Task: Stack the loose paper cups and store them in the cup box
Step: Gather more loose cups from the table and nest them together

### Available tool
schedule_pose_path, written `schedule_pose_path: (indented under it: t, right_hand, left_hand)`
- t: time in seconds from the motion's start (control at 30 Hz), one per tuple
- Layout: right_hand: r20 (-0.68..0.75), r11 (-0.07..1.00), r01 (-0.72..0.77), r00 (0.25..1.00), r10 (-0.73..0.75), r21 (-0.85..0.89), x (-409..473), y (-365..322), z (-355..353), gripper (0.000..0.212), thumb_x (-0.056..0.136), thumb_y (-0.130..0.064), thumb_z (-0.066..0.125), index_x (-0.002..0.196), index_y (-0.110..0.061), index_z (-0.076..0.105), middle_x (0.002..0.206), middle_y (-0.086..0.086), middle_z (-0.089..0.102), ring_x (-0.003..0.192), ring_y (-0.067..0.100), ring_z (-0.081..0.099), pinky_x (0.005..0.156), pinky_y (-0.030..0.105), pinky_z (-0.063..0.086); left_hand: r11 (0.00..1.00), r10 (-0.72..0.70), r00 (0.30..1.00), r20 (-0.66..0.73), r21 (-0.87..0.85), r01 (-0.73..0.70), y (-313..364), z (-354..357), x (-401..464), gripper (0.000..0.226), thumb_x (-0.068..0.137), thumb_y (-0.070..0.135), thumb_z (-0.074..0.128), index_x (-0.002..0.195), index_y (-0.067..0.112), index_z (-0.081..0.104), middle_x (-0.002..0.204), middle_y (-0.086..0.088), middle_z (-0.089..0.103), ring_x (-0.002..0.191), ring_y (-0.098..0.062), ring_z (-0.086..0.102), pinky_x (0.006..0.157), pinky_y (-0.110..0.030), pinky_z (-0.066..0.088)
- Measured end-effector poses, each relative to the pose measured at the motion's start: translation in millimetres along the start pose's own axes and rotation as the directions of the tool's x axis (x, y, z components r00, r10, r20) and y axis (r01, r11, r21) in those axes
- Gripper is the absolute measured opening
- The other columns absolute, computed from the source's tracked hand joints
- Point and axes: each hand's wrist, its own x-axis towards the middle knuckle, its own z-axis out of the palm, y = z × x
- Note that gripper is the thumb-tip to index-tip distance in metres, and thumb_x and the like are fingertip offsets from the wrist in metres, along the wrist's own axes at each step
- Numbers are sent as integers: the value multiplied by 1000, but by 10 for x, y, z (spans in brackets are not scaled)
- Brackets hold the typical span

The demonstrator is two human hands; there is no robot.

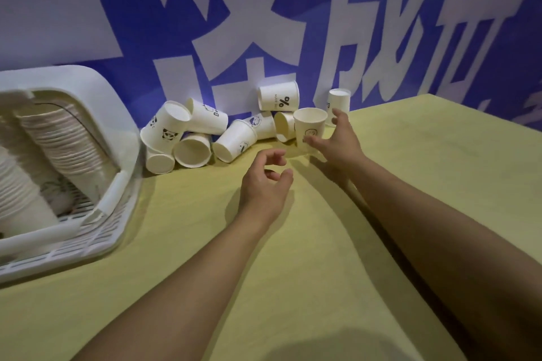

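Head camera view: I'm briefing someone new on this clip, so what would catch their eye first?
Most striking is the jumble of loose paper cups heaped against the blue wall with big white lettering, at the far edge of the yellow table. Just in front, the right hand reaches with spread fingers for an upright cup, while the left hand hovers empty. At left sits the white cup box, already holding long cup stacks.
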Motion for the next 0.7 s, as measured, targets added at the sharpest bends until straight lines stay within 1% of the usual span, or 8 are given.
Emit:
schedule_pose_path:
  t: [0.1, 0.2, 0.27, 0.33, 0.43, 0.5, 0.6, 0.7]
  right_hand:
    - [47, 1000, 21, 999, -21, 20, 103, 38, 95, 86, 80, -30, 81, 148, -24, 28, 145, 0, 49, 130, 24, 50, 101, 40, 46]
    - [38, 999, 43, 998, -44, 33, 95, 18, 113, 83, 82, -27, 80, 147, -23, 28, 143, 2, 51, 128, 24, 52, 101, 41, 47]
    - [12, 994, 55, 998, -56, 92, 16, -29, 67, 82, 84, -26, 77, 146, -23, 24, 143, 3, 49, 128, 24, 52, 101, 41, 48]
    - [29, 985, 67, 997, -73, 157, -109, -84, -9, 78, 86, -29, 75, 142, -23, 21, 139, 4, 50, 122, 23, 54, 95, 35, 50]
    - [109, 966, 71, 989, -100, 248, -370, -177, -108, 71, 87, -34, 73, 137, -26, 23, 129, 0, 53, 116, 18, 57, 99, 43, 52]
    - [153, 963, 83, 980, -125, 258, -542, -234, -141, 70, 85, -36, 74, 135, -29, 26, 121, -4, 57, 113, 16, 60, 97, 46, 54]
    - [237, 964, 70, 962, -133, 255, -770, -318, -145, 72, 85, -33, 75, 137, -27, 27, 124, -1, 60, 106, 15, 65, 89, 39, 58]
    - [359, 976, 74, 922, -146, 207, -936, -372, -115, 70, 87, -34, 72, 142, -26, 29, 122, -2, 62, 100, 10, 66, 78, 31, 60]
  left_hand:
    - [998, 9, 1000, -17, -60, -10, -15, -24, 28, 33, 89, 9, 67, 103, 39, 61, 97, 13, 65, 77, -9, 55, 80, -32, 53]
    - [997, 24, 1000, 2, -71, -24, -10, -29, 27, 36, 89, 8, 68, 108, 39, 59, 101, 13, 65, 78, -7, 55, 78, -30, 53]
    - [998, 38, 999, 9, -44, -37, -20, -33, 22, 46, 88, 9, 69, 118, 41, 54, 109, 16, 62, 83, -5, 56, 79, -27, 51]
    - [997, 66, 998, 24, -32, -66, -32, -30, 5, 64, 85, 10, 73, 130, 46, 45, 121, 20, 56, 98, -8, 55, 83, -29, 52]
    - [995, 94, 993, 74, -18, -93, -27, -26, -35, 90, 80, 18, 81, 145, 53, 28, 142, 18, 42, 119, -10, 48, 94, -36, 53]
    - [996, 85, 989, 122, -11, -84, 0, -39, -60, 107, 77, 22, 85, 148, 60, 14, 154, 16, 30, 129, -13, 43, 100, -39, 51]
    - [994, 98, 985, 139, 31, -104, 37, -58, -69, 119, 75, 18, 87, 148, 62, 4, 160, 13, 23, 135, -17, 42, 97, -43, 55]
    - [995, 95, 993, 73, 35, -98, 55, -71, -65, 116, 74, 13, 86, 149, 59, 10, 157, 7, 32, 131, -19, 49, 98, -40, 54]
